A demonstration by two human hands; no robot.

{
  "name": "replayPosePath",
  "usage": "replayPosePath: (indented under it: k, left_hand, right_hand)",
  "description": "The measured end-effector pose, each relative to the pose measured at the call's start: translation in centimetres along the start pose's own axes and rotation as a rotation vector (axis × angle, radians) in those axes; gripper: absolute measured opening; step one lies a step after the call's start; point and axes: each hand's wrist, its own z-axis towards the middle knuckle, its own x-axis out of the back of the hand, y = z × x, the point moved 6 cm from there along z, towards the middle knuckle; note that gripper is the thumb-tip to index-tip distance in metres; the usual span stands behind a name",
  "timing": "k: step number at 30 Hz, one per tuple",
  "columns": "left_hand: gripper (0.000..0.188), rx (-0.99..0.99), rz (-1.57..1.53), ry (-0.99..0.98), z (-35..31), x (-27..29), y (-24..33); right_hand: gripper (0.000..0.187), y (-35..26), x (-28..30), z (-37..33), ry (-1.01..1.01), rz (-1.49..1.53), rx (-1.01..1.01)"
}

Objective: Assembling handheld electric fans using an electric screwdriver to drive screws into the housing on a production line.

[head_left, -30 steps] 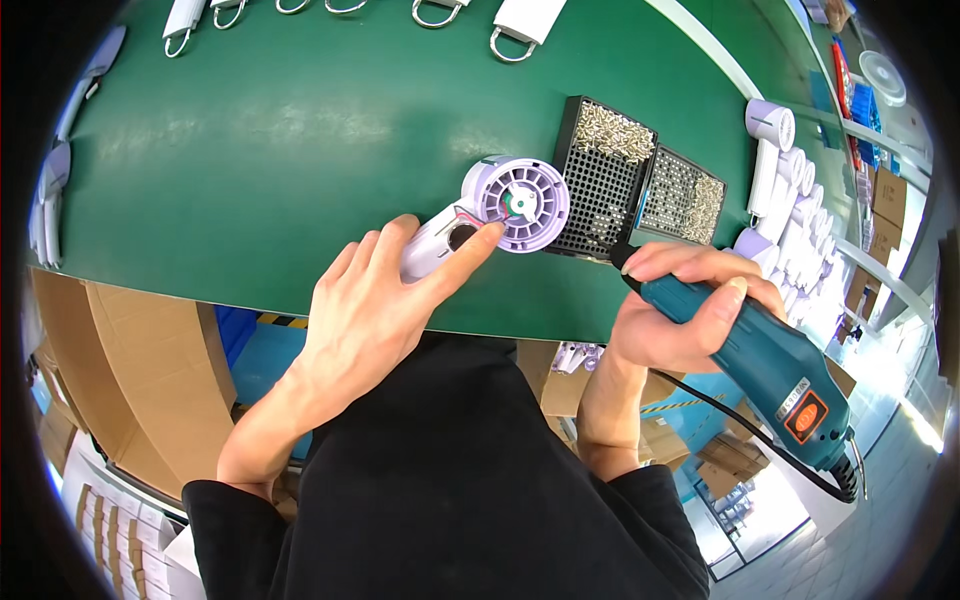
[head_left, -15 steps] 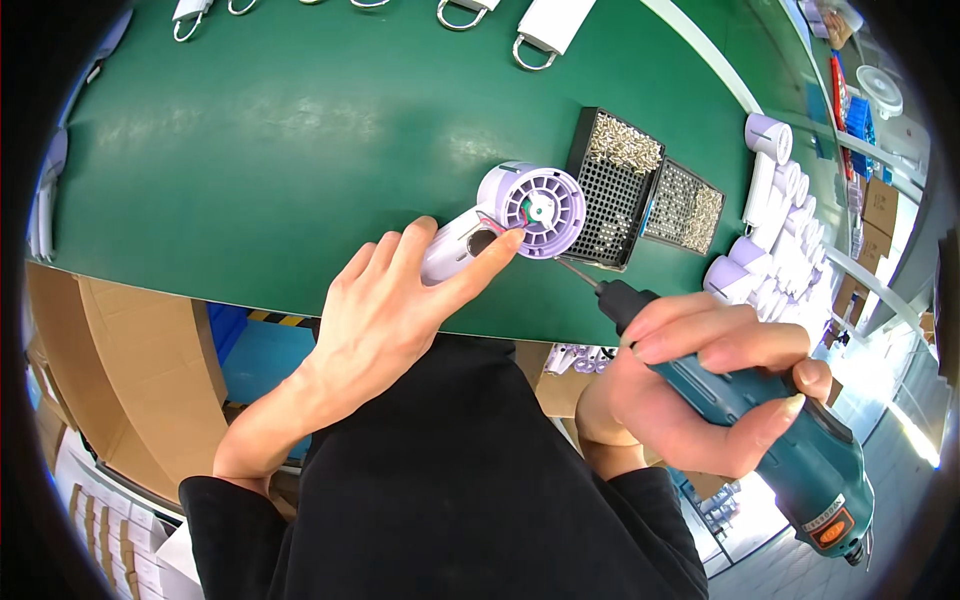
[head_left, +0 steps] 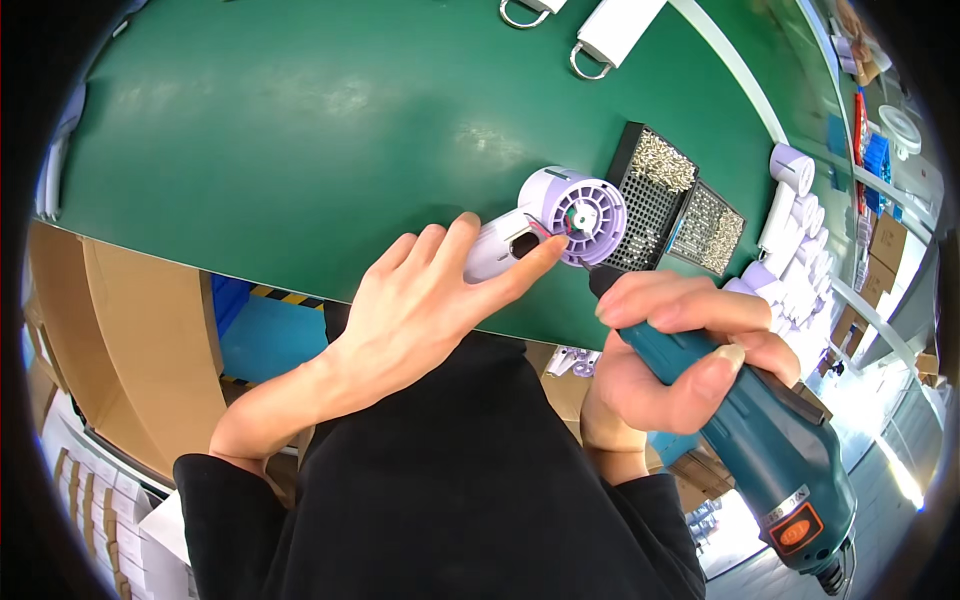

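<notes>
A white and lilac handheld fan (head_left: 492, 252) lies on the green table, its round slotted head facing up and a bit of wire showing near the hub. My left hand (head_left: 425, 295) is closed around its handle, the index finger pressing by the head's lower rim. In my right hand (head_left: 690, 350) is a teal electric screwdriver (head_left: 775, 450), gripped around its body and tilted toward the fan. Its dark nose sits just off the lower right of the fan head. The bit's end is at the rim; whether it sits in a hole I cannot tell.
Right of the fan stand a black screw tray (head_left: 622, 165) and a smaller screw tray (head_left: 741, 219), both holding many small screws. Several white and lilac fan parts (head_left: 790, 240) pile up at the right edge. White pieces with metal loops (head_left: 622, 32) lie at the back; a cardboard box (head_left: 150, 350) is lower left.
The view has shifted, so the table things appear farther right. The screwdriver's nose has come closer to the fan head's lower rim. My left hand keeps its hold on the fan.
</notes>
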Motion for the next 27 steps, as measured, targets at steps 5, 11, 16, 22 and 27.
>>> replayPosePath:
  k: [5,11,16,22,27]
  left_hand:
    - [0.063,-0.007,0.012,-0.015,0.2,0.1,0.1]
    - [0.061,-0.012,-0.006,-0.028,0.0,-0.2,0.0]
    - [0.061,-0.035,0.021,-0.017,0.3,0.2,0.6]
    - [0.065,-0.045,0.030,0.011,0.3,-0.4,0.4]
    - [0.067,-0.034,0.036,0.000,0.4,-0.5,0.6]
  right_hand:
    - [0.025,0.4,0.2,0.2,-0.020,0.027,-0.049]
    - [0.028,-0.3,0.5,-0.1,-0.047,0.074,0.024]
    - [0.031,-2.3,4.8,-0.3,0.248,0.269,0.210]
    - [0.025,2.3,8.5,-1.5,0.541,0.099,-0.009]
    - [0.028,3.1,8.8,-1.9,0.624,0.020,-0.008]
